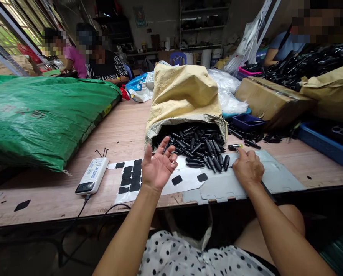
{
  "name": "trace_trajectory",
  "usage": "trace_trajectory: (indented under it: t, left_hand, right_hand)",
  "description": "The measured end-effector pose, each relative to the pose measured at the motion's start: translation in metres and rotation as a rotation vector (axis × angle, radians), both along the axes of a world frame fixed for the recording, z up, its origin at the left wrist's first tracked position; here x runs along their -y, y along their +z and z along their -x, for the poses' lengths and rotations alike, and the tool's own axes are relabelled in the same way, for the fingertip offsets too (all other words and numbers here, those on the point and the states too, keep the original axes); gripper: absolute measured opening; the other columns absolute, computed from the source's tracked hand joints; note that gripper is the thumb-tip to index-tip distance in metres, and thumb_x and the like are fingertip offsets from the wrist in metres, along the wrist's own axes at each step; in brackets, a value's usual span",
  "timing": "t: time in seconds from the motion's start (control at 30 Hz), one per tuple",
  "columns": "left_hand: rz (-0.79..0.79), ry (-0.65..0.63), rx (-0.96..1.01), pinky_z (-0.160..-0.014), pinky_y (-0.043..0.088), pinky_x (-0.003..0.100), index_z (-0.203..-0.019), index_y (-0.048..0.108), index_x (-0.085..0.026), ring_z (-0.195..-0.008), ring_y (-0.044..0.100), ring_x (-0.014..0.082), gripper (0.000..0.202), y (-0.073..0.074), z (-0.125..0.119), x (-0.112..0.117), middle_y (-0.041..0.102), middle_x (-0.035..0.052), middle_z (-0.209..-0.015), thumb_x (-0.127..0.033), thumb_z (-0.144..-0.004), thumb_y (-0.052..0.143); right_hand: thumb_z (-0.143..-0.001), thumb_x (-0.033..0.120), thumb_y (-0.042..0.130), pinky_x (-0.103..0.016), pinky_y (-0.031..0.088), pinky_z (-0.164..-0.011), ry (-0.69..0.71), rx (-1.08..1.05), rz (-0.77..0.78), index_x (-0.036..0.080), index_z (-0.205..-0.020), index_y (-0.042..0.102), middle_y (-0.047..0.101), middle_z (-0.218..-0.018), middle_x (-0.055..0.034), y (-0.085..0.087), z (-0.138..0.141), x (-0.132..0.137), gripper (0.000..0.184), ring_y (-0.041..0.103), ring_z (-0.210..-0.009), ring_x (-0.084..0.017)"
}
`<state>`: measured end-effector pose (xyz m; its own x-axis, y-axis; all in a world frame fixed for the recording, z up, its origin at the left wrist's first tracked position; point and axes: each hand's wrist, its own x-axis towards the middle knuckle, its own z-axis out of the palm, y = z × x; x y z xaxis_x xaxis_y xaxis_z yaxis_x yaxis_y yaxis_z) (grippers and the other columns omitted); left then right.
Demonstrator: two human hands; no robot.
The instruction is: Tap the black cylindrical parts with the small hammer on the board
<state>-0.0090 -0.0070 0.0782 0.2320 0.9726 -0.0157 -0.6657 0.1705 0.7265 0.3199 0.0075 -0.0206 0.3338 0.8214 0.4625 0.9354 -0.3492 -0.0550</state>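
Observation:
My left hand (159,168) is raised palm up in front of the sack's mouth, its fingers apart and loosely bent. A dark sliver shows between the fingers; whether it is held or belongs to the pile behind, I cannot tell. My right hand (248,167) is closed over the grey plastic sheet (283,176), with a thin tip poking out by the fingertips; the rest is hidden. Just beyond it lies a black piece with a yellow-green end (234,146). Short black pen-like tubes (214,153) spill from the yellow woven sack (185,88) between both hands.
A white sheet with black stickers (188,186) lies under my left hand. Left are a cabled white power bank (93,174) and a large green sack (45,119). A cardboard box (275,96) and blue tray (327,145) stand right. Other people sit across the table.

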Motion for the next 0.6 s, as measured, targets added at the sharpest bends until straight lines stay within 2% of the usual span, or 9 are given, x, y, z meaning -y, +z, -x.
trace_trajectory:
  t: [0.1,0.17,0.23,0.33,0.43,0.53,0.6]
  left_hand:
    - [0.075,0.161,0.046,-0.056,0.044,0.026,-0.122,0.068,-0.022,-0.073,0.057,0.0168,0.063,-0.008,0.006,-0.020,0.069,0.0113,-0.104,-0.074,-0.095,0.043]
    - [0.080,0.198,0.060,-0.054,0.042,0.025,-0.118,0.069,-0.021,-0.071,0.056,0.0157,0.060,-0.013,0.007,-0.025,0.069,0.0105,-0.101,-0.071,-0.094,0.045]
    - [0.080,0.204,-0.036,-0.052,0.039,0.024,-0.115,0.069,-0.021,-0.066,0.054,0.0142,0.057,-0.017,0.005,-0.028,0.068,0.0078,-0.094,-0.069,-0.090,0.054]
    - [-0.012,0.329,-0.466,-0.057,0.039,0.025,-0.107,0.072,-0.020,-0.063,0.050,0.0127,0.044,-0.026,0.001,-0.033,0.063,0.0020,-0.082,-0.055,-0.081,0.074]
    - [-0.258,0.515,-1.116,-0.079,0.046,0.032,-0.096,0.076,-0.022,-0.082,0.055,0.0193,0.022,-0.039,-0.002,-0.042,0.060,0.0022,-0.080,-0.037,-0.080,0.079]
    - [-0.454,0.494,-1.658,-0.094,0.043,0.044,-0.093,0.079,-0.026,-0.104,0.053,0.0299,0.011,-0.049,-0.003,-0.049,0.063,0.0076,-0.091,-0.031,-0.084,0.077]
    - [-0.519,0.414,-1.864,-0.096,0.041,0.048,-0.094,0.080,-0.026,-0.110,0.050,0.0339,0.011,-0.053,-0.004,-0.050,0.064,0.0104,-0.100,-0.032,-0.085,0.076]
  right_hand:
    - [-0.089,0.020,0.055,-0.035,0.031,-0.069,-0.002,-0.002,-0.001,0.020,-0.134,0.065,0.057,-0.104,-0.0137,-0.002,-0.001,-0.001,0.046,0.051,-0.091,-0.024]
    - [-0.091,0.021,0.054,-0.035,0.031,-0.068,-0.007,-0.004,0.000,0.020,-0.134,0.064,0.058,-0.105,-0.0136,-0.002,-0.001,-0.001,0.045,0.052,-0.092,-0.024]
    - [-0.093,0.022,0.051,-0.036,0.030,-0.068,-0.008,-0.004,0.001,0.021,-0.134,0.064,0.058,-0.105,-0.0137,-0.002,-0.001,-0.001,0.043,0.052,-0.092,-0.025]
    - [-0.097,0.023,0.046,-0.036,0.029,-0.068,-0.003,0.001,0.008,0.021,-0.134,0.064,0.058,-0.106,-0.0138,-0.002,-0.001,-0.001,0.041,0.054,-0.094,-0.025]
    - [-0.097,0.023,0.045,-0.035,0.029,-0.067,-0.005,0.001,0.011,0.020,-0.135,0.063,0.059,-0.107,-0.0138,0.000,0.000,0.000,0.042,0.055,-0.095,-0.026]
    - [-0.098,0.023,0.045,-0.035,0.029,-0.068,-0.009,-0.006,0.018,0.020,-0.135,0.064,0.059,-0.107,-0.0140,0.001,0.001,0.000,0.042,0.055,-0.095,-0.026]
    - [-0.098,0.023,0.045,-0.035,0.030,-0.068,-0.010,-0.008,0.024,0.020,-0.135,0.063,0.059,-0.108,-0.0141,0.002,0.001,0.000,0.041,0.054,-0.095,-0.026]
